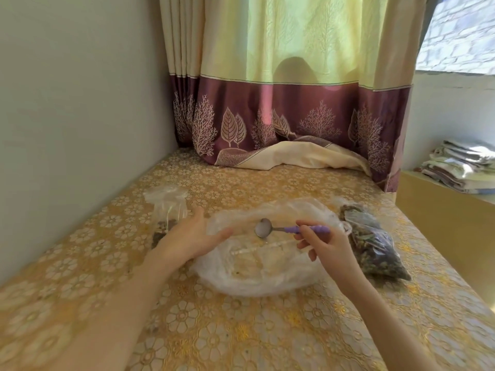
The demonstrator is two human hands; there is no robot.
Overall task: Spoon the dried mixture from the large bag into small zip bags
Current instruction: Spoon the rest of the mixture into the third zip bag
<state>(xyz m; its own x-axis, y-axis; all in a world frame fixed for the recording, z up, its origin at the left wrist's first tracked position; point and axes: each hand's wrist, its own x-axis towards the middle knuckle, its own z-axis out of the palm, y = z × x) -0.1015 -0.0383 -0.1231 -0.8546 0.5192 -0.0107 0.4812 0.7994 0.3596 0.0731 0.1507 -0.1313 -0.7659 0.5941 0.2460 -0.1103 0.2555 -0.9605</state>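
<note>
A large clear plastic bag (pixel 267 266) lies flattened on the table with only a few crumbs inside. My right hand (pixel 326 245) pinches the purple handle of a metal spoon (pixel 263 228), whose empty bowl hovers over the bag. With fingers straight, my left hand (pixel 192 236) rests at the bag's left edge. A small zip bag (pixel 167 210) with some dried mixture at its bottom stands just behind my left hand. To the right of the large bag lies a filled zip bag (pixel 375 245) of dark dried mixture.
The table (pixel 241 330) has a gold floral cloth and meets a wall on the left. A curtain (pixel 289 116) hangs at the back, its hem lying on the table. Folded cloths (pixel 460 167) sit on a ledge at the far right.
</note>
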